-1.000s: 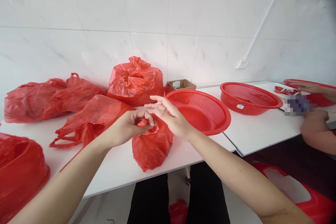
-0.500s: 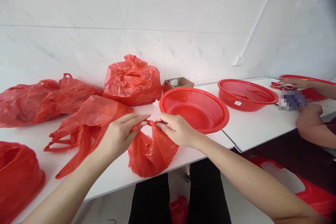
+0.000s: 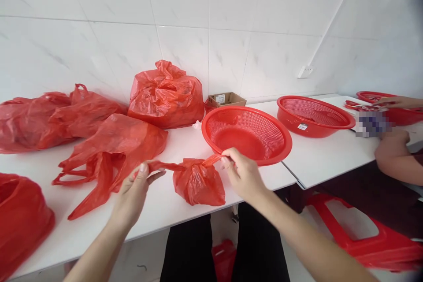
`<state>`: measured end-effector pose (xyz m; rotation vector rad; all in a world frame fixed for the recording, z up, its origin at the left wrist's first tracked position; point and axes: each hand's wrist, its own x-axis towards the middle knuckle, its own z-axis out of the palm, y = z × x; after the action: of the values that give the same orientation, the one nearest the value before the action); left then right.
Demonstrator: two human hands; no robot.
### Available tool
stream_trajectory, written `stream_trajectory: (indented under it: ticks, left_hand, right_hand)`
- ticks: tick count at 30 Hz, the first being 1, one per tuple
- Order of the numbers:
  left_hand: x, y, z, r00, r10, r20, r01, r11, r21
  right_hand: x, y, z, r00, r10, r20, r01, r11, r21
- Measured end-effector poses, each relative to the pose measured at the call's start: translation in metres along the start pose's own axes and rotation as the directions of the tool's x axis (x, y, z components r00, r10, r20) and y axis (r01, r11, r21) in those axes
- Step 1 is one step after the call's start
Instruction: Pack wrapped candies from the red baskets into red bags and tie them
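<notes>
A small red plastic bag (image 3: 200, 183), bunched at its neck, rests near the front edge of the white table (image 3: 155, 211). Its two handles are stretched apart to either side. My left hand (image 3: 134, 187) pinches the left handle between thumb and fingers. On the other side, my right hand (image 3: 243, 174) grips the end of the right handle, in front of the rim of a red colander (image 3: 246, 136). What the bag holds is hidden. Just left of my left hand lies a limp red bag (image 3: 122, 141) with its handles loose.
Along the wall stand a full red bag (image 3: 167, 94), more red bags (image 3: 56, 116) and a small cardboard box (image 3: 228, 99). Another red bag (image 3: 23, 220) is at front left. A second colander (image 3: 313, 116) stands to the right, near a co-worker's arm (image 3: 396, 158). Below is a red stool (image 3: 357, 229).
My hands have moved apart, drawing the handles out sideways. The bag's neck is now gathered tight and its body sits rounder and lower; before, my hands were close together above it.
</notes>
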<state>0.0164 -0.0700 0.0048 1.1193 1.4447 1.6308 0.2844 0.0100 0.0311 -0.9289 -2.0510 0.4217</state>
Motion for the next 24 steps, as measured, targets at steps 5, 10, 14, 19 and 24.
stream_trajectory:
  ticks: [5,10,14,19,24]
  left_hand:
    - [0.002,-0.015,0.043,0.918,0.31,0.246,-0.374,0.884,0.281]
    - [0.016,-0.027,0.049,0.843,0.392,0.367,-0.537,0.649,0.539]
    - [0.014,-0.04,0.033,0.849,0.382,0.366,-0.529,0.618,0.582]
    - [0.003,-0.05,0.026,0.843,0.423,0.333,-0.531,0.552,0.643]
    - [0.013,-0.045,0.047,0.754,0.438,0.489,-0.655,0.447,0.61]
  right_hand:
    - [-0.03,-0.015,0.07,0.973,0.17,-0.158,-0.147,0.978,0.148]
    - [-0.047,0.003,0.095,0.954,0.243,-0.173,-0.223,0.966,0.127]
    - [-0.052,0.035,0.076,0.954,0.232,-0.19,-0.225,0.973,0.059]
    - [-0.057,0.053,0.064,0.94,0.265,-0.213,-0.265,0.964,0.031]
    - [-0.055,0.04,0.076,0.96,0.239,-0.148,-0.229,0.97,0.079]
